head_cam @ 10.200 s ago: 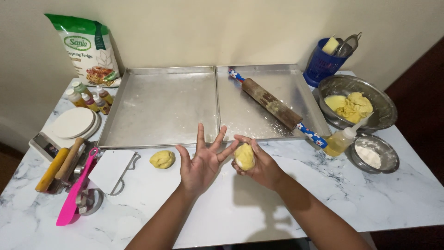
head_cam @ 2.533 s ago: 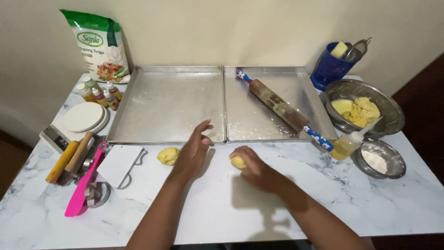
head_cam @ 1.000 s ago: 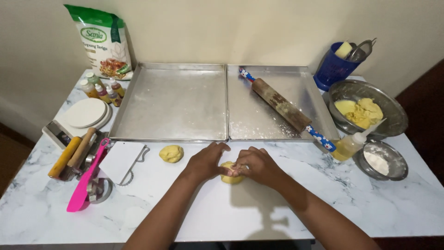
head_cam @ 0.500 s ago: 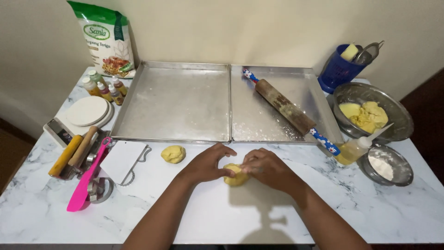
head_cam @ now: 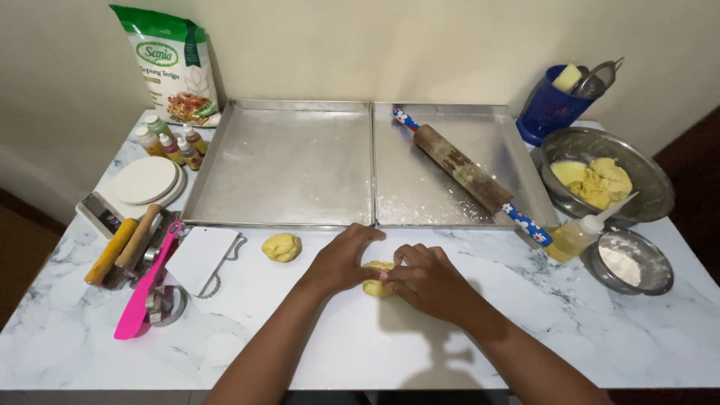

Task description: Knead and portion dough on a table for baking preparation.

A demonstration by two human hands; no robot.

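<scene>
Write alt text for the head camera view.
Two bare hands, left hand and right hand, press a yellow dough piece on a marble table. A second dough ball lies to the left; behind are two metal trays, one holding a rolling pin.

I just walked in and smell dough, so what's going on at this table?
A person is pressing a small yellow dough piece on the marble table with both hands: left hand on one side, right hand on the other. A second dough ball lies apart to the left. Behind sit two metal baking trays, one with a rolling pin across it, and a bowl of more dough stands at the right.
</scene>
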